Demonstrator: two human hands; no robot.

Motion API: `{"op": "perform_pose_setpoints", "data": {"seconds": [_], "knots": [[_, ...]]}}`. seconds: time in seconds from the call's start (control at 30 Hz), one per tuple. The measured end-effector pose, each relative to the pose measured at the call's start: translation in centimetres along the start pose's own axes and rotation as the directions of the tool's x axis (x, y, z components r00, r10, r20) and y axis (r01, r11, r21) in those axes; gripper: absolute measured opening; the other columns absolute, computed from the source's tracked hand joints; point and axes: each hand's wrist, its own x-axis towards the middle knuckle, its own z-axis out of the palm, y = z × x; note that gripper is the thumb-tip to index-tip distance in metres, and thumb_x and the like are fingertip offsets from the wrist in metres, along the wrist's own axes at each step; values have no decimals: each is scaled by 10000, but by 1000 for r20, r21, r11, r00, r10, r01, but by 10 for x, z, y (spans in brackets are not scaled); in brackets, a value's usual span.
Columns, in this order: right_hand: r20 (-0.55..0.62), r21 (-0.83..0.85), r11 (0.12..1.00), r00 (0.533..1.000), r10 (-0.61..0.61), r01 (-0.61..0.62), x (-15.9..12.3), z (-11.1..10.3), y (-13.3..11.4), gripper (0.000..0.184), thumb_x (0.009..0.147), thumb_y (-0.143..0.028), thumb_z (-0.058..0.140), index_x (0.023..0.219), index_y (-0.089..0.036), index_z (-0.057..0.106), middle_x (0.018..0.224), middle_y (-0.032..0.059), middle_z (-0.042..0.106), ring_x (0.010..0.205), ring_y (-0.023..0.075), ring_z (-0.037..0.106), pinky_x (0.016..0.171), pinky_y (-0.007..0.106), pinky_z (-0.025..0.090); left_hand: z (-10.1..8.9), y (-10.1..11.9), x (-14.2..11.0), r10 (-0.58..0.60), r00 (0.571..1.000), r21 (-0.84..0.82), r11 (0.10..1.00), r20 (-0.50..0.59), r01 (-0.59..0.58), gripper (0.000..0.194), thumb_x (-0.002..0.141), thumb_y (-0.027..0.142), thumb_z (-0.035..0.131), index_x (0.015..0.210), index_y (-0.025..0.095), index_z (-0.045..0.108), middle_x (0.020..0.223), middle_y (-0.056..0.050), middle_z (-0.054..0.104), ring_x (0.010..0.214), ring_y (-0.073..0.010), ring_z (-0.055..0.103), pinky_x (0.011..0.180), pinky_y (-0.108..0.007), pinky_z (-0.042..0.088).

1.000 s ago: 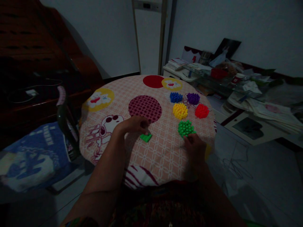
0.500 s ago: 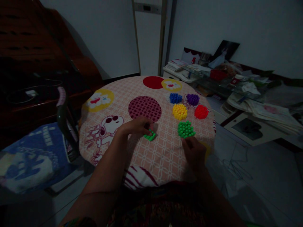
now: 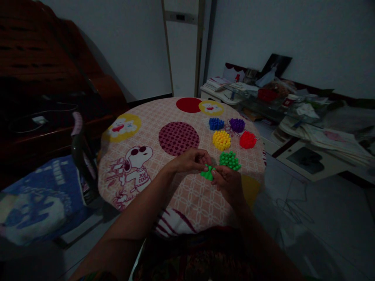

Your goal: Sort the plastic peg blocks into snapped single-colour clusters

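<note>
A small piece of joined green beads (image 3: 208, 174) is held just above the table, between both hands. My left hand (image 3: 191, 160) pinches it from the left, fingers curled over its top. From the right, my right hand (image 3: 229, 183) has thumb and fingertips closed at the piece's edge; whether a loose bead is also in this pinch is too small to tell. Right behind that hand lies a pile of green beads (image 3: 230, 160). Farther back are piles of yellow beads (image 3: 222, 140), red beads (image 3: 248, 139), blue beads (image 3: 216, 123) and purple beads (image 3: 237, 125).
A patterned cloth covers the round table (image 3: 187, 191). On the left stands a chair with a blue cloth (image 3: 55, 195), near a wooden bench (image 3: 43, 70). To the right, a low cabinet (image 3: 304, 156) carries papers and clutter. A tall white unit (image 3: 183, 54) stands behind.
My left hand has moved right with the green piece. My right hand has come left from the green pile, and both hands now meet at the piece. The view has shifted slightly.
</note>
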Motion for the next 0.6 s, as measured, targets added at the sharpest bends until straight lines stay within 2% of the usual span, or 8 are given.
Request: {"op": "perform_pose_setpoints", "data": {"seconds": [0.1, 0.2, 0.23, 0.3, 0.37, 0.4, 0.47, 0.6], "knots": [[-5, 11, 1000, 1000, -6, 6, -3, -5, 1, 208, 791, -395, 693, 772, -188, 706, 561, -14, 660, 461, 130, 584, 438, 224, 430, 3, -2, 3, 7, 1000, 8, 1000, 6, -7, 367, 718, 377, 846, 912, 110, 685, 746, -27, 688, 652, -113, 625, 604, -205, 472], [-165, -63, 995, 983, -83, 74, -1, -24, -1, 233, 796, -414, 708, 766, -183, 706, 551, -18, 650, 453, 125, 563, 463, 235, 443, 5, -4, 6, 39, 996, 7, 999, -86, -38, 400, 729, 407, 832, 965, 118, 687, 799, -31, 693, 703, -120, 636, 652, -219, 492], [-254, -111, 989, 959, -126, 101, 1, -34, -1, 242, 803, -422, 705, 784, -181, 712, 571, -14, 659, 470, 129, 573, 483, 242, 455, 5, -4, 6, 55, 990, 24, 998, -131, -52, 411, 733, 414, 826, 988, 122, 690, 824, -34, 696, 729, -125, 641, 672, -226, 500], [-420, -253, 958, 877, -233, 134, 10, -55, 3, 255, 807, -431, 695, 811, -177, 723, 641, 6, 690, 534, 145, 609, 538, 260, 482, 3, -7, 8, 88, 975, 89, 994, -204, -71, 421, 740, 418, 812, 1026, 131, 695, 886, -46, 704, 799, -142, 654, 723, -246, 517], [-506, -411, 904, 795, -334, 117, 22, -74, 13, 266, 793, -438, 687, 805, -175, 724, 707, 35, 713, 603, 167, 637, 597, 284, 500, 1, -12, 10, 112, 964, 164, 984, -240, -73, 436, 740, 410, 804, 1061, 136, 697, 965, -67, 711, 882, -170, 667, 791, -285, 537], [-519, -471, 877, 774, -364, 97, 28, -81, 21, 273, 784, -445, 680, 791, -175, 722, 730, 50, 721, 625, 176, 642, 618, 294, 503, 1, -15, 12, 120, 961, 199, 977, -250, -71, 460, 736, 403, 803, 1097, 139, 692, 1015, -80, 712, 930, -189, 672, 833, -315, 545], [-511, -531, 845, 773, -376, 60, 38, -89, 38, 288, 776, -457, 659, 768, -176, 717, 749, 71, 727, 649, 189, 644, 640, 309, 500, 4, -23, 16, 140, 951, 262, 963, -277, -65, 576, 715, 396, 815, 1212, 150, 659, 1139, -114, 698, 1039, -235, 671, 920, -386, 542], [-476, -486, 873, 823, -310, 48, 46, -84, 62, 281, 785, -438, 624, 781, -176, 726, 763, 79, 737, 677, 206, 657, 656, 317, 492, 24, -40, 32, 177, 928, 346, 937, -328, -56, 945, 648, 435, 869, 1462, 162, 474, 1408, -194, 568, 1295, -344, 563, 1083, -513, 457]]}}
